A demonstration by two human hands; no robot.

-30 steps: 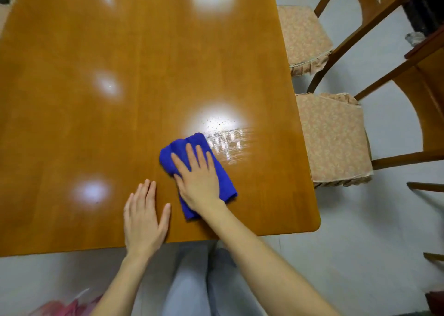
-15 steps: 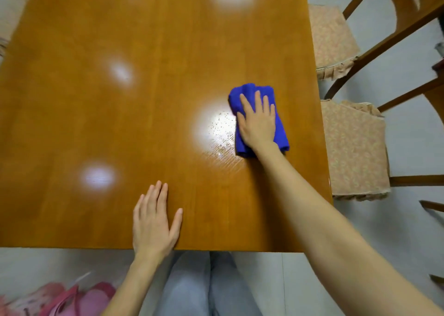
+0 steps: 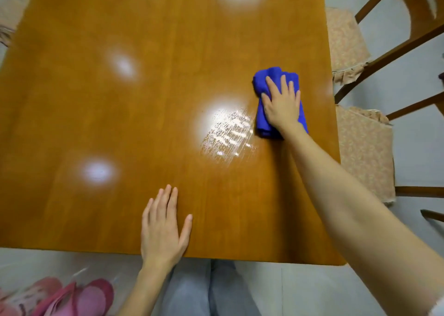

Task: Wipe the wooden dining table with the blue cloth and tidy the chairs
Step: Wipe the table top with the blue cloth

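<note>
Head view shows my right hand flat on the cloth, fingers straight, pressing it to the table near the right edge rather than gripping it. My left hand rests open, palm down, by the near edge, holding nothing. Wet streaks shine just left of the cloth, so I judge wiping is underway; most of the top looks dry. Both chairs stand beside the right edge, seemingly not yet tucked in.

The wooden table is glossy and smooth, with a wet streaked patch beside the blue cloth — soft, napped fabric. 2 wooden chairs carry matt patterned cloth seats.
</note>
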